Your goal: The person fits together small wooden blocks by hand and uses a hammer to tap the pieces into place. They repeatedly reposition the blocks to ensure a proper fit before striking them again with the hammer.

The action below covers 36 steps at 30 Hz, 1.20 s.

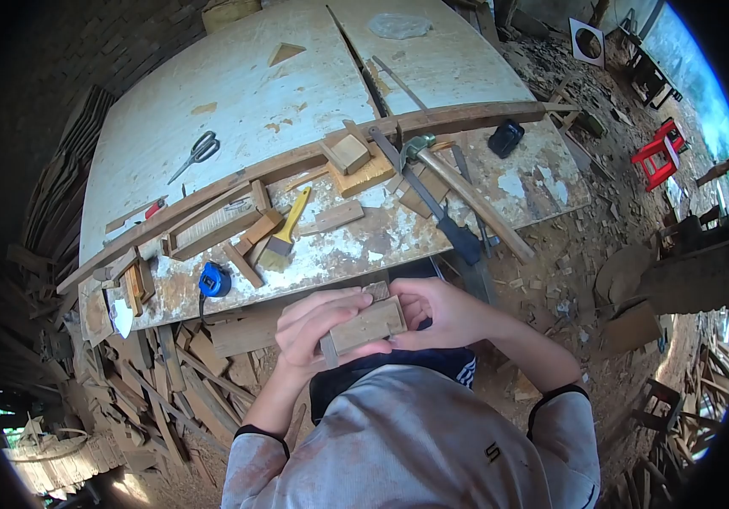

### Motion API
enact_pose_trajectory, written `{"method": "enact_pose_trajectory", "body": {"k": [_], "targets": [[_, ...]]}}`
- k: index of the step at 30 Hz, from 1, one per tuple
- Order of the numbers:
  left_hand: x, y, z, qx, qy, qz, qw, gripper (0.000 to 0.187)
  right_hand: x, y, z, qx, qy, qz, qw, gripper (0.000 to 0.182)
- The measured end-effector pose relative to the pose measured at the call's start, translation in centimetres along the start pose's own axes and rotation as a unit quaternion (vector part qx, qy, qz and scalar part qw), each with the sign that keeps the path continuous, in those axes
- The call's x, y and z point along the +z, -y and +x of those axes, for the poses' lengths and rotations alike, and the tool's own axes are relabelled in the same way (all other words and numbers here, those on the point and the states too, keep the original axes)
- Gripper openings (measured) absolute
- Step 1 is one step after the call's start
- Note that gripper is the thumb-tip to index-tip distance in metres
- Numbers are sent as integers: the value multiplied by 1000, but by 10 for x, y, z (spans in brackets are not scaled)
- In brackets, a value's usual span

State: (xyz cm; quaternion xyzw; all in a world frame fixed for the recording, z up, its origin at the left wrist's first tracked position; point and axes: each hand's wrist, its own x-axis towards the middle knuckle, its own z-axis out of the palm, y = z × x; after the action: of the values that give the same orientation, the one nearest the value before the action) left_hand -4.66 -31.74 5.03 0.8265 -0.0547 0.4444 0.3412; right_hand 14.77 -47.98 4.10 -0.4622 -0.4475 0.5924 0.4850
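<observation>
In front of my body, just off the table's near edge, I hold a wooden block (368, 327) with squared sides. My left hand (315, 326) wraps round its left part, the fingers over the top and the thumb low along the near side. At the other end my right hand (434, 309) grips it with bent fingers and thumb. A small darker wood piece (375, 293) shows at the block's far side, between both hands; how it meets the block is partly hidden by the fingers.
On the worn worktable (237, 81) lie a hammer (466, 191), a handsaw (432, 204), a yellow-handled brush (288, 229), a blue tape measure (214, 279), scissors (199, 154) and a black case (506, 137). A long wooden beam (297, 159) crosses it. Wood offcuts (169, 382) litter the floor.
</observation>
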Motion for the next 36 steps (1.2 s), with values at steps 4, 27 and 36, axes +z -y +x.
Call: {"method": "enact_pose_trajectory", "body": {"k": [4,27,36], "targets": [[5,-2,-10,14,10,-21,1000,65,0,2,-1,34,45,32,998,39],[31,-11,-40,-427,-88,-145,888,52,1,3,-15,-273,-133,-490,817,39],[30,-24,-30,-467,-46,-211,857,39,-12,17,-19,-289,-42,-505,812,41]]}}
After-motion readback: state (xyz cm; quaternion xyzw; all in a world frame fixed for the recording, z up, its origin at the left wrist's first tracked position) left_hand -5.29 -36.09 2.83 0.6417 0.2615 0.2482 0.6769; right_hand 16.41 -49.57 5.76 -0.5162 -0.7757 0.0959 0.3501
